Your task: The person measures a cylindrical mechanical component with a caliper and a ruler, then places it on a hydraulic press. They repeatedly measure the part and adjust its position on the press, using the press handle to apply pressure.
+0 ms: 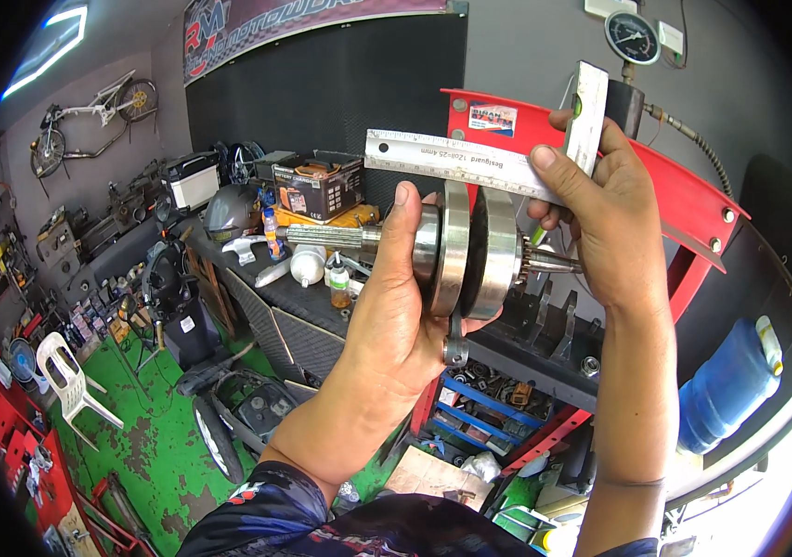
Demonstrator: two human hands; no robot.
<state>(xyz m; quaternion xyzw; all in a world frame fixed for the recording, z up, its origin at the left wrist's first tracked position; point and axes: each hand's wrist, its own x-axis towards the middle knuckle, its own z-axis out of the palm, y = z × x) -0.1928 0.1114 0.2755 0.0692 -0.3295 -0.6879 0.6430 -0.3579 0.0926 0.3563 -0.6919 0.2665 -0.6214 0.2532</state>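
My left hand [393, 302] is wrapped around a steel crankshaft [452, 246], its thumb pointing up along the near web. The splined shaft end sticks out to the left, and a toothed, tapered end points right. Below the two round webs hangs the connecting rod [455, 345]. In my right hand [600, 186] is a metal try square [461, 158], gripped at the corner with the thumb on the blade. Its ruled blade reaches left, just above the crank webs; whether it touches them I cannot tell. The thick stock with a green vial stands upward.
Behind the crankshaft rises a red press frame [665, 186] with a round gauge [632, 37]. A workbench [322, 302] carries a boxed battery charger [319, 186], a helmet [233, 213] and bottles. A blue water jug [730, 385] is at right; a white chair [74, 385] stands at left.
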